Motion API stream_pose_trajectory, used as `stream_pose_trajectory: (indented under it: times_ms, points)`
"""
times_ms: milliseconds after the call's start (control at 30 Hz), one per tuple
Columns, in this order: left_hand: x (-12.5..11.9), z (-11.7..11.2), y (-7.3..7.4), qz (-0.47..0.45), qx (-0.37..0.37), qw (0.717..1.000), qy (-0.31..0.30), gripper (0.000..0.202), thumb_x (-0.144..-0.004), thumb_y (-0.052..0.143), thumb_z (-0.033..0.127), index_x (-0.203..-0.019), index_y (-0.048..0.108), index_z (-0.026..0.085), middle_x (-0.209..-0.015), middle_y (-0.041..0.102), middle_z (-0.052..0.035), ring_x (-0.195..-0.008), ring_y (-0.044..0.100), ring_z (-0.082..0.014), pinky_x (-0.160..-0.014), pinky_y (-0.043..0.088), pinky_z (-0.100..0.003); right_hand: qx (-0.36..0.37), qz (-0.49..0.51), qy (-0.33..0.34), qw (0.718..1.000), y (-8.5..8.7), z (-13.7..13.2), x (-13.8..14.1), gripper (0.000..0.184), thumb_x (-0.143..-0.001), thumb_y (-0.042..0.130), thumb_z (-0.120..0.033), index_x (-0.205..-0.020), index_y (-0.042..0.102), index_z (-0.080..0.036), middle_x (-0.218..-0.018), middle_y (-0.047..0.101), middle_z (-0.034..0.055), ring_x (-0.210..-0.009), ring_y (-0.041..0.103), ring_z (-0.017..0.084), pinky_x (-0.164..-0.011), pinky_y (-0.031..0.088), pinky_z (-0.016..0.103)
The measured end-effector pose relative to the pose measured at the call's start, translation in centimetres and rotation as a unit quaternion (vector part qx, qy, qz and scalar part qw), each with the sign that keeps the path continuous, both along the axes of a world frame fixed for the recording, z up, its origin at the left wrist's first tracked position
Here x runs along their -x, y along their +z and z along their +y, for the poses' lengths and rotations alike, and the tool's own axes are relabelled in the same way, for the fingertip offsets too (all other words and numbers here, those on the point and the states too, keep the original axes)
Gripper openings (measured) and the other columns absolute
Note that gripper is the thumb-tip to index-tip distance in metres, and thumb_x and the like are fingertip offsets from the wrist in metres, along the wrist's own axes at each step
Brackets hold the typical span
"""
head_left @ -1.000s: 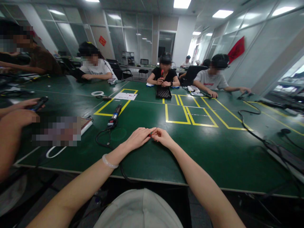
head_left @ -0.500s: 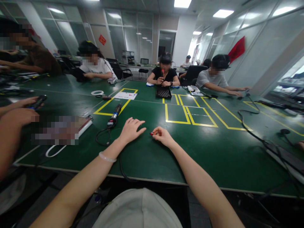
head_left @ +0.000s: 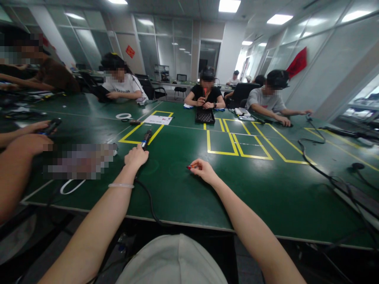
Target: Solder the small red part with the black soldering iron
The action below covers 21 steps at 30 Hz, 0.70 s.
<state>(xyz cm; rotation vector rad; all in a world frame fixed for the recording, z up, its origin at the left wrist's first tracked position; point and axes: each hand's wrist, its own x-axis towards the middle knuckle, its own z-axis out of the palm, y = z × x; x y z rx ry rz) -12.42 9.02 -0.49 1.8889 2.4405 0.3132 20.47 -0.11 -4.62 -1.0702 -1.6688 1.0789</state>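
My right hand (head_left: 202, 169) rests on the green table (head_left: 189, 189) and pinches a small red object (head_left: 189, 167) between thumb and fingertips. My left hand (head_left: 135, 156) lies further left, its fingers closed over the near end of a black corded tool (head_left: 145, 139) that lies on the table. The tool's black cable (head_left: 148, 199) runs back past my left wrist, which wears a pale bangle, and over the table's front edge.
Yellow tape rectangles (head_left: 237, 144) mark the table middle. A black tray (head_left: 205, 115) and a white paper (head_left: 158, 119) lie beyond. Black cables (head_left: 319, 167) run along the right side. Other people sit around the table; a person's arm (head_left: 17, 165) is close at my left.
My left hand has drawn away from my right hand, moved left and forward, and closed on the end of the corded tool. My right hand has stayed put with the red object.
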Motion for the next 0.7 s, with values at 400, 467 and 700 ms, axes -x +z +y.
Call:
stream_pose_trajectory:
  times_ms: [400,467,700]
  points:
    - [-1.0,-1.5,0.8,0.021,0.016,0.997,-0.071,0.064,-0.085,0.043,0.053,-0.137,0.047,0.017,-0.122,0.057,-0.0221,-0.109,0.060,-0.0392,-0.083,0.049,-0.048,-0.011,-0.041,-0.006,0.999,0.0,0.1,-0.1,0.021,-0.076,0.067,-0.027,-0.093,0.062,-0.016,-0.073,0.061,-0.0020,-0.057,0.050,0.009,-0.056,0.039,0.022]
    - [-2.3,-2.3,0.9,0.021,0.013,0.996,-0.090,0.063,-0.084,0.045,0.053,-0.136,0.048,0.018,-0.121,0.057,-0.0203,-0.108,0.060,-0.0378,-0.083,0.050,-0.046,-0.012,-0.036,-0.007,0.999,-0.1,0.2,-0.1,0.021,-0.076,0.067,-0.027,-0.093,0.062,-0.016,-0.077,0.062,-0.0012,-0.057,0.049,0.009,-0.056,0.039,0.022]
    - [-7.5,-5.1,0.4,0.018,-0.017,0.978,-0.209,0.059,-0.085,0.048,0.049,-0.139,0.046,0.024,-0.118,0.058,-0.0147,-0.103,0.061,-0.0327,-0.080,0.050,-0.041,-0.015,-0.008,-0.014,1.000,-0.2,0.1,0.0,0.027,-0.075,0.067,-0.031,-0.098,0.059,-0.018,-0.084,0.061,-0.0007,-0.058,0.049,0.009,-0.053,0.039,0.021]
